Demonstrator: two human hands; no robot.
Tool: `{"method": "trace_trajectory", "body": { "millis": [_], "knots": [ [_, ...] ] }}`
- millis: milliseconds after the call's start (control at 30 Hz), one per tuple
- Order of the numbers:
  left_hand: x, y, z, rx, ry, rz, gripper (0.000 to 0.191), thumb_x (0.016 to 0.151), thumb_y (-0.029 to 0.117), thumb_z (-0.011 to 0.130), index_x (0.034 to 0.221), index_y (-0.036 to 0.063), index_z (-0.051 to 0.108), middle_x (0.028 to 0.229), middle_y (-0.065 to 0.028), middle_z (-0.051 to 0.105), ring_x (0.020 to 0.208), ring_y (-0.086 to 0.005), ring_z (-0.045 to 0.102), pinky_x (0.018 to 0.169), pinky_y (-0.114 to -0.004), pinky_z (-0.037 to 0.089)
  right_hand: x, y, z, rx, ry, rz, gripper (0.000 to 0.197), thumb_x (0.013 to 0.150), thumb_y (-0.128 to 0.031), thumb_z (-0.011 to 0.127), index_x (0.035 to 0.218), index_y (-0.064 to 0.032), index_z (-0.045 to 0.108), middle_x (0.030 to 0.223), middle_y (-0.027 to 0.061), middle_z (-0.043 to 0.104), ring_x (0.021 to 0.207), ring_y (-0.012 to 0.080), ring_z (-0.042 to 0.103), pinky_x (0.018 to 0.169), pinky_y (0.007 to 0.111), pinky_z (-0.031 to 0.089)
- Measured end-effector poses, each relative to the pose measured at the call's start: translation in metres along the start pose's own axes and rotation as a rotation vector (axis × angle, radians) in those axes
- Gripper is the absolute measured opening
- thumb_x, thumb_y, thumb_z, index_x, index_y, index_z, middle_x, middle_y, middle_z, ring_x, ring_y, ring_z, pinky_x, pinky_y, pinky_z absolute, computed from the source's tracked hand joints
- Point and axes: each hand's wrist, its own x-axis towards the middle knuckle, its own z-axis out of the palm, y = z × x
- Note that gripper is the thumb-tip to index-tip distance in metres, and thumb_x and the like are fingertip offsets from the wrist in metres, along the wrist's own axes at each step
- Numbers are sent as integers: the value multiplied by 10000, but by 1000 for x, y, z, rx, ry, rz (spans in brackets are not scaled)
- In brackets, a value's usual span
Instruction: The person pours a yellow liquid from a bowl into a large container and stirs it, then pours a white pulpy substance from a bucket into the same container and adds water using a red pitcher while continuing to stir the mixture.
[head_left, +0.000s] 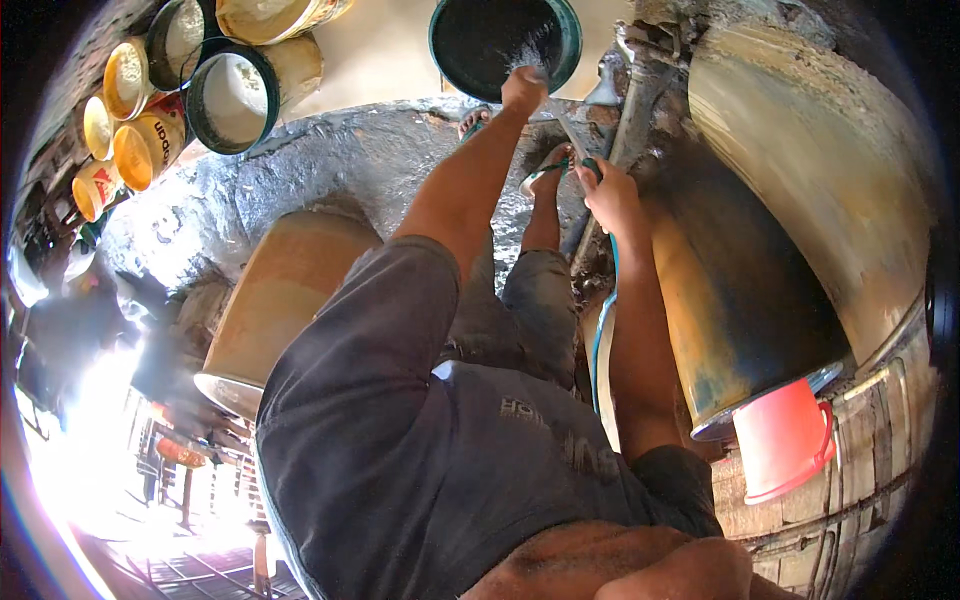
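Note:
A dark round basin (499, 41) with a green rim lies ahead of me at the top of the view. My left hand (525, 88) reaches over its near rim, fingers curled; whether it grips the rim or something else is hidden. Water splashes (531, 54) inside the basin just beyond those fingers. In my right hand (611, 195) is the end of a hose (604, 311), blue-green, which trails back under my forearm. A pale streak, seemingly a water jet (570, 133), runs from the hose end towards the basin.
Several plastic buckets (154, 146) and dark tubs (232, 99) crowd the upper left. A large drum (289, 292) stands left of me. To the right are a dark-stained drum (739, 277), a pale curved wall (817, 180) and a pink bucket (784, 442). The ground (390, 150) looks wet.

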Motion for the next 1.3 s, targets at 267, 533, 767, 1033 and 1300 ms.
{"method": "trace_trajectory", "body": {
  "millis": [267, 533, 767, 1033, 1300],
  "knots": [
    [-19, -11, -39, -19, -217, 399, 353, 699, 179, 597, 1049, 188, 637, 1021, -73, 641, 933, -266, 615, 834, -334, 469, -40, -7, -14, 2, 16, -11, 304, 872, -314, 531, 913, -18, 590, 595, 143, 574, 480, 244, 576, 486, 368, 441],
    [-44, -55, -54, 167, -268, 134, 206, 734, 253, 564, 879, 169, 684, 869, -40, 669, 784, -213, 645, 716, -346, 512, -64, -40, -36, 12, -77, 45, 328, 874, -310, 503, 817, 3, 582, 566, 158, 576, 513, 301, 592, 535, 422, 448],
    [-62, -98, -66, 334, -80, 67, 317, 758, 324, 473, 870, 115, 683, 890, -144, 654, 837, -377, 617, 784, -440, 479, -65, -39, -35, -23, -51, -31, 345, 869, -308, 494, 802, 22, 573, 559, 175, 573, 515, 316, 590, 535, 434, 450],
    [-80, -134, -65, 587, 197, 460, 318, 773, 280, 455, 806, 43, 665, 864, -210, 632, 794, -410, 603, 776, -521, 447, -80, -68, -47, 80, -124, 155, 318, 880, -282, 501, 917, 31, 547, 550, 108, 526, 334, 191, 457, 317, 343, 350],
    [-153, -87, -105, 606, -275, 73, 212, 766, 157, 489, 821, 17, 639, 952, -208, 604, 967, -352, 564, 876, -469, 416, -82, -56, -49, 104, -144, 196, 345, 884, -284, 493, 867, 57, 542, 546, 106, 531, 337, 196, 468, 317, 348, 364]
  ]
}}
